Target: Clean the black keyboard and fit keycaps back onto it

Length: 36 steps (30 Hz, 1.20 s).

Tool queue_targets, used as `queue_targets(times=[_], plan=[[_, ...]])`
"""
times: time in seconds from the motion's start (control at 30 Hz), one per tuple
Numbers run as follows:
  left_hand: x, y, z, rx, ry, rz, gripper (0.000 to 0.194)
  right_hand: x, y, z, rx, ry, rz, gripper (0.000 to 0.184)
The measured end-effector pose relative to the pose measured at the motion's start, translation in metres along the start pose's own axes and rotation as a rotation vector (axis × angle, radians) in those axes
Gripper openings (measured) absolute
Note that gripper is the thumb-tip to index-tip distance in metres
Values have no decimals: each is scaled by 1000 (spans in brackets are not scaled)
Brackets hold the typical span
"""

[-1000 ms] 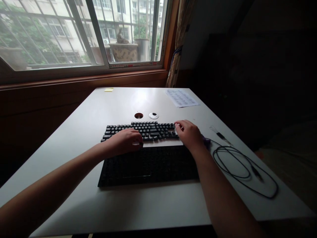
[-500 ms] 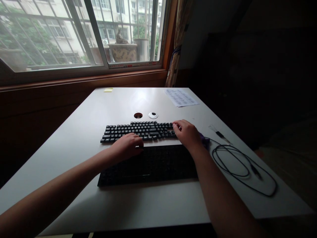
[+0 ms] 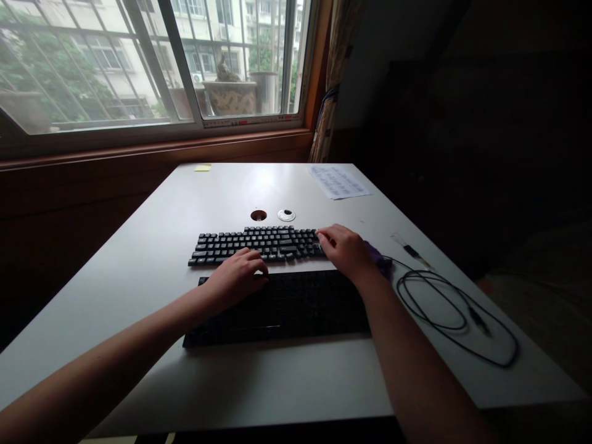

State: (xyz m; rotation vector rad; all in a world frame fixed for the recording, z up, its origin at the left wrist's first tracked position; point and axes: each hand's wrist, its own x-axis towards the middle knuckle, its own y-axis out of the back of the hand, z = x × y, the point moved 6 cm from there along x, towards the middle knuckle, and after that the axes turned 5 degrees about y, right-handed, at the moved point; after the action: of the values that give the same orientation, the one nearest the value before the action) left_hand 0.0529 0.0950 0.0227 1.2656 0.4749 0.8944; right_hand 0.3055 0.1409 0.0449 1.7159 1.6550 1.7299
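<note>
Loose black keycaps (image 3: 226,243) lie in keyboard-like rows on the white table. In front of them is a dark keyboard base (image 3: 300,305), its surface too dark to make out clearly. My left hand (image 3: 240,271) rests over the base's far edge, left of its middle. Its fingers are curled with thumb and forefinger close together; whatever they hold is hidden. At the right end of the keycap rows, my right hand (image 3: 345,250) pinches at a keycap with thumb and fingertips. Part of a purple object (image 3: 382,262) shows behind my right wrist.
A black cable (image 3: 430,325) lies coiled at the right, near a small wire keycap puller (image 3: 411,251). Printed sheets (image 3: 340,182) and a yellow sticky note (image 3: 203,167) are at the far side. Two round holes (image 3: 258,216) sit behind the keycaps. A window (image 3: 139,68) is beyond.
My right hand has shifted slightly left along the keycap rows. My left hand stays at the base's far edge with almost no movement.
</note>
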Motion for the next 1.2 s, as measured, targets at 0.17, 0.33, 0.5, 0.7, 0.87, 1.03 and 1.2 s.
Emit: queue_targets(times=[0.17, 0.33, 0.5, 0.7, 0.87, 1.03, 1.2], plan=[[-18, 1, -9, -39, 2, 97, 18, -4, -5, -49, 200, 249, -141, 20], [-30, 3, -18, -65, 28, 134, 13, -14, -26, -89, 250, 359, -375, 29], [-29, 2, -21, -83, 36, 167, 11, -20, -38, -99, 233, 353, -486, 41], [-30, -1, -23, -113, 44, 186, 10, -20, -42, -99, 199, 344, -510, 40], [-32, -1, -22, -119, 46, 193, 10, -20, -46, -98, 187, 355, -496, 38], [-32, 0, -20, -113, 48, 193, 8, -20, -47, -98, 184, 365, -490, 38], [-31, -1, -21, -110, 63, 190, 8, -19, -46, -98, 175, 376, -474, 38]])
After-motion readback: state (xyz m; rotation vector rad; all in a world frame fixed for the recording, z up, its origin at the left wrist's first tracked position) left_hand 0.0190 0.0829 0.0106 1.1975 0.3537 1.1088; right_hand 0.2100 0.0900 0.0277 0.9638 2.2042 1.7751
